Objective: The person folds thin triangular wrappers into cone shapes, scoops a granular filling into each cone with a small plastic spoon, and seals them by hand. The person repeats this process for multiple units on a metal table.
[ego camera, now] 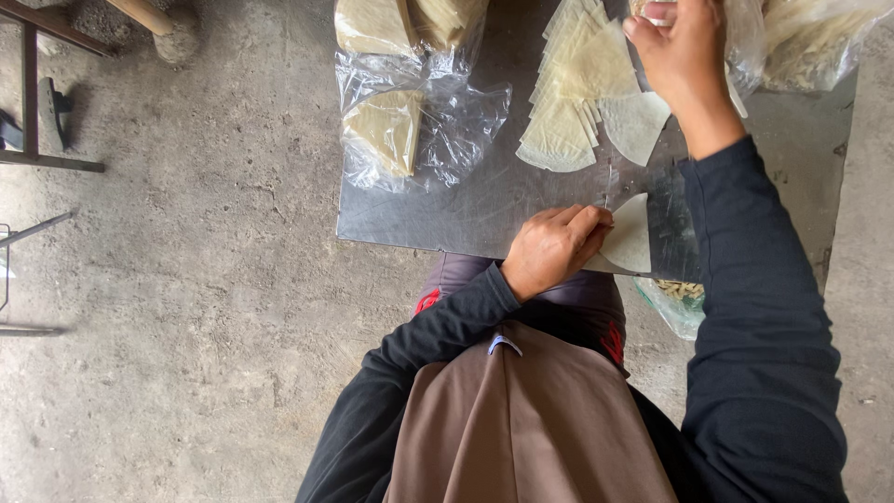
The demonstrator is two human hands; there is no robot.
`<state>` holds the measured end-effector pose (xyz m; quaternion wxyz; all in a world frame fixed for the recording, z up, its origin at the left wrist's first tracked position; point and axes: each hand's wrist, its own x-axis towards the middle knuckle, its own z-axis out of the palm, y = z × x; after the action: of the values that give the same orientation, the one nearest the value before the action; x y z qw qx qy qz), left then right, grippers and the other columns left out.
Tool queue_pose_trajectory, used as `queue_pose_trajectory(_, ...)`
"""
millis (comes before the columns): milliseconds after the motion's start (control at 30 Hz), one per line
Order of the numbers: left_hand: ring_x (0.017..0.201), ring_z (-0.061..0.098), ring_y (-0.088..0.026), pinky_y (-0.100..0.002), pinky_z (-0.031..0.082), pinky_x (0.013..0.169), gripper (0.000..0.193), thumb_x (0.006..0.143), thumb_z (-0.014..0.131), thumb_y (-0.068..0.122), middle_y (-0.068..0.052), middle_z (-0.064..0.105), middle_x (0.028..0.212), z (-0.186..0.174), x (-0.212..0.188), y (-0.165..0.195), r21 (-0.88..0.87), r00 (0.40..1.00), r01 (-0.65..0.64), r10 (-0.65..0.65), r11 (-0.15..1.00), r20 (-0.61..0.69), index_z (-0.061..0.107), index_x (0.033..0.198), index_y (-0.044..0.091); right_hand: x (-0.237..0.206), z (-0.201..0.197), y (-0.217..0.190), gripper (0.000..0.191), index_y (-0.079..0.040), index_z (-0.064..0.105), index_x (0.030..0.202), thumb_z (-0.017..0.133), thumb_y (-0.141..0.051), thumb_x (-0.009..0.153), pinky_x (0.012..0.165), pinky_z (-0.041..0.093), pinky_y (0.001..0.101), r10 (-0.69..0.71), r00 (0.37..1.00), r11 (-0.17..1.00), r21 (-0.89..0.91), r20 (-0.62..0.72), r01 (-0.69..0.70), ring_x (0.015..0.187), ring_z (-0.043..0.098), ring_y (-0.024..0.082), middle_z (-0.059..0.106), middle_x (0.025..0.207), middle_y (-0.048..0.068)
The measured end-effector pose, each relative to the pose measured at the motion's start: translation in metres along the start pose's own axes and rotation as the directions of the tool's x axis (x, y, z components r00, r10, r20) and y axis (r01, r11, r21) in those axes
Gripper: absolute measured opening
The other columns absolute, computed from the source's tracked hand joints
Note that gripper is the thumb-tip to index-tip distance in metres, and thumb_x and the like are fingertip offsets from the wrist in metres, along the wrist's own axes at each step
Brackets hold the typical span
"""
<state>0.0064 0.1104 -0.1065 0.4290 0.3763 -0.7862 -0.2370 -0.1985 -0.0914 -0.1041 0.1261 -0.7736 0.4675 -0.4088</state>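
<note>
The surface (pixel 484 210) is sheet metal, dull grey with a faint sheen and scuffed. The pale dough sheets (pixel 582 79) look thin, matt and floury, while the bags (pixel 447 121) around other stacks are clear, crinkled, glossy plastic. The floor (pixel 186 279) is rough, cracked concrete; the sleeves (pixel 754 307) are matt dark cloth.

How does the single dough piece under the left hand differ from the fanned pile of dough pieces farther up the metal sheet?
The single dough piece lies alone, pinned by the left hand; the fanned pile overlaps in many layers, untouched. The single piece sits at the metal sheet's near edge; the pile mid-sheet. Both are pale wedges.
</note>
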Motion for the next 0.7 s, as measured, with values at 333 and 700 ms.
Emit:
queue_pose_trajectory(333, 0.074, 0.071, -0.022, -0.034, 0.057, 0.066, 0.015, 0.096, 0.071, 0.012, -0.005, 0.071, 0.102, -0.008, 0.000, 0.005, -0.187, 0.988, 0.151, -0.153, 0.971, 0.000, 0.062, 0.108, 0.011, -0.081, -0.030, -0.081, 0.025, -0.003, 0.063, 0.116, 0.077, -0.009, 0.096, 0.083, 0.056, 0.0426, -0.007, 0.965, 0.942, -0.323, 0.260, 0.094, 0.097, 0.067, 0.031, 0.070, 0.106, 0.016)
queue_pose_trajectory(700, 0.080, 0.074, -0.021, -0.031, 0.059, 0.072, 0.017, 0.096, 0.070, 0.010, -0.005, 0.071, 0.106, -0.004, -0.006, -0.002, -0.258, 0.979, 0.197, -0.205, 0.946, -0.004, 0.062, 0.111, 0.009, -0.077, -0.060, -0.047, 0.015, 0.000, 0.052, 0.115, 0.064, 0.006, 0.107, 0.072, 0.057, 0.0328, 0.170, 0.964, 0.972, -0.198, 0.204, -0.129, 0.092, 0.067, 0.023, 0.067, 0.107, 0.015)
